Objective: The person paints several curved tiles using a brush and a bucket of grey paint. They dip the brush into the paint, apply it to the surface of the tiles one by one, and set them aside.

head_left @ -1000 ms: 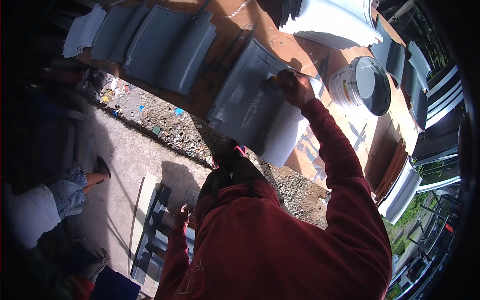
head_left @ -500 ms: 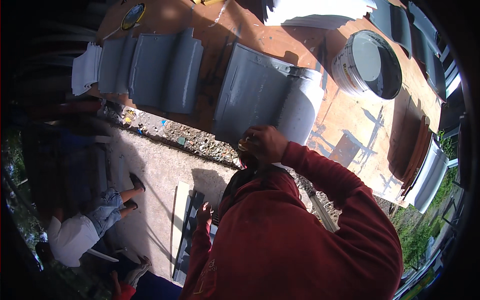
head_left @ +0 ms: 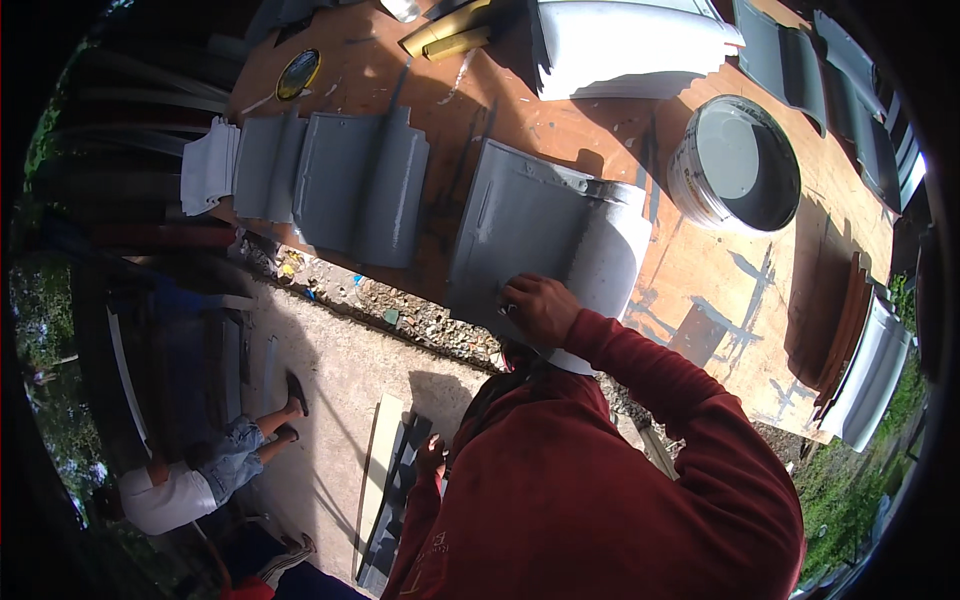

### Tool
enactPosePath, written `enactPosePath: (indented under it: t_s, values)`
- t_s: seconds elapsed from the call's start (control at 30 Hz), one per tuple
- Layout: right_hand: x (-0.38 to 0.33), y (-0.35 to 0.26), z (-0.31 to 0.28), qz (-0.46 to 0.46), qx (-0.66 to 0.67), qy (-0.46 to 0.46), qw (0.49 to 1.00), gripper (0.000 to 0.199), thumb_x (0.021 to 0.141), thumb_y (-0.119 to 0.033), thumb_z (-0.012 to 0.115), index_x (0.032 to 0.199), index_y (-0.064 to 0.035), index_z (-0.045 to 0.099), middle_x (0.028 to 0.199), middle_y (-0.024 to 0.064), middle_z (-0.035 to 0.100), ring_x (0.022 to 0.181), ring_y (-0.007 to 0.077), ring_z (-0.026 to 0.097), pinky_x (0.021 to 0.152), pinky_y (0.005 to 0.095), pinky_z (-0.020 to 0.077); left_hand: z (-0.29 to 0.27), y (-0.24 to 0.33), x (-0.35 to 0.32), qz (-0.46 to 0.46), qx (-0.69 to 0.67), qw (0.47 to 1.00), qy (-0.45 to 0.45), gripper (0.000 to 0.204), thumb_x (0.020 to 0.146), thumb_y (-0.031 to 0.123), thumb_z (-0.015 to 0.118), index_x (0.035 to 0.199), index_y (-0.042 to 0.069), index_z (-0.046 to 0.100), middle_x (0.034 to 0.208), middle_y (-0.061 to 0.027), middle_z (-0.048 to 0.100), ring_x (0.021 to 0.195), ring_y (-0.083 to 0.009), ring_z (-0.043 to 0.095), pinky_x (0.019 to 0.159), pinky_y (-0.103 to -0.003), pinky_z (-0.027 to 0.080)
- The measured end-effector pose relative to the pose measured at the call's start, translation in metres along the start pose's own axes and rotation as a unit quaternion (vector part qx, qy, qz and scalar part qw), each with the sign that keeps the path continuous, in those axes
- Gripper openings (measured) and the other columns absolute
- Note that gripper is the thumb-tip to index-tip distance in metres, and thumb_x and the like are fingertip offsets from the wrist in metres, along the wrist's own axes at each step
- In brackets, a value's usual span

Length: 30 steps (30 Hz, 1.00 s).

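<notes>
Head view, only one. Right hand (head_left: 540, 311) has dropped from the far right part of the large wavy grey roof tile (head_left: 520, 225) down toward its near end, and is now on the grey face close to that edge. Its fingers are curled tight round a small tool (head_left: 508, 309), mostly hidden; probably a brush. Left hand (head_left: 432, 456) hangs low beside the body, well away from the tile; can't tell whether it's loose or gripping anything.

Tile lies at the near edge of the orange-brown plywood bench (head_left: 670, 268), right in front of the person, between two smaller grey wavy tiles (head_left: 345, 180) on the left and a round white plastic bucket (head_left: 694, 192) of grey liquid on the right.

Pale streaks mid-face a second ago, now a more even grey. Reads as the flat part being nearly coated. The raised pale strip (head_left: 617, 255) down the tile's right side looks mostly white still, so coverage seems incomplete there.
</notes>
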State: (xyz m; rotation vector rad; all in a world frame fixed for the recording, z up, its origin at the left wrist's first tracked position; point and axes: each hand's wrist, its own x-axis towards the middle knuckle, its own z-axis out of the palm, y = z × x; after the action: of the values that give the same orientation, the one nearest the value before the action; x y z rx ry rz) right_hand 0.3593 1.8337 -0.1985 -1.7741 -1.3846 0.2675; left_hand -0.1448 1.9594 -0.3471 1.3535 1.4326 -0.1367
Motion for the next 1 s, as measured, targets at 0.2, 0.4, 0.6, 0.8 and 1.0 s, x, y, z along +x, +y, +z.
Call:
enactPosePath:
  t_s: [0.2, 0.4, 0.6, 0.8, 1.0]
  values:
    - [0.030, 0.033, -0.048, 0.152, 0.076, -0.017, 0.985, 0.018, 0.083, -0.014, 0.070, 0.092, 0.0008, 0.064, 0.090, 0.0240, 0.066, 0.087, 0.0444, 0.066, 0.076, 0.0497, 0.0520, -0.011, -0.008, -0.006, -0.021, -0.068, 0.997, 0.034, 0.036, 0.092, 0.012, 0.065, 0.125, -0.002, 0.060, 0.085, -0.0045, 0.062, 0.071, -0.0126, 0.057, 0.065, -0.028, 0.048]
    - [0.073, 0.062, -0.078, 0.027, -0.133, 0.204, 0.969, 0.014, 0.080, -0.009, 0.070, 0.092, -0.0037, 0.064, 0.092, 0.0151, 0.067, 0.091, 0.0372, 0.065, 0.077, 0.0446, 0.0542, -0.037, -0.050, 0.000, -0.040, -0.170, 0.984, 0.019, 0.035, 0.091, 0.010, 0.064, 0.124, -0.001, 0.060, 0.080, -0.0030, 0.059, 0.067, -0.0118, 0.055, 0.061, -0.026, 0.045]
    - [-0.015, -0.027, -0.002, 0.074, 0.047, 0.047, 0.995, 0.011, 0.083, -0.006, 0.069, 0.093, -0.0039, 0.066, 0.090, 0.0147, 0.068, 0.091, 0.0367, 0.066, 0.077, 0.0456, 0.0538, -0.028, -0.036, 0.000, 0.020, -0.013, 0.999, 0.042, 0.031, 0.089, 0.009, 0.067, 0.119, 0.000, 0.062, 0.080, -0.0025, 0.059, 0.067, -0.0114, 0.055, 0.060, -0.027, 0.045]
    - [0.040, -0.018, -0.043, 0.119, 0.038, 0.227, 0.966, 0.006, 0.087, -0.004, 0.072, 0.092, -0.0016, 0.070, 0.090, 0.0169, 0.071, 0.081, 0.0356, 0.071, 0.071, 0.0393, 0.0560, -0.046, -0.063, 0.016, 0.025, 0.070, 0.997, -0.034, 0.030, 0.088, 0.009, 0.069, 0.117, 0.001, 0.064, 0.081, -0.0028, 0.061, 0.068, -0.0112, 0.056, 0.059, -0.027, 0.046]
    - [0.051, 0.029, -0.020, 0.056, -0.042, 0.264, 0.962, 0.010, 0.085, -0.002, 0.072, 0.095, -0.0039, 0.072, 0.093, 0.0141, 0.072, 0.086, 0.0320, 0.071, 0.076, 0.0380, 0.0564, -0.063, -0.074, 0.060, -0.007, -0.095, 0.994, -0.044, 0.035, 0.088, 0.009, 0.070, 0.121, -0.003, 0.063, 0.086, -0.0052, 0.065, 0.070, -0.0125, 0.059, 0.062, -0.028, 0.049]
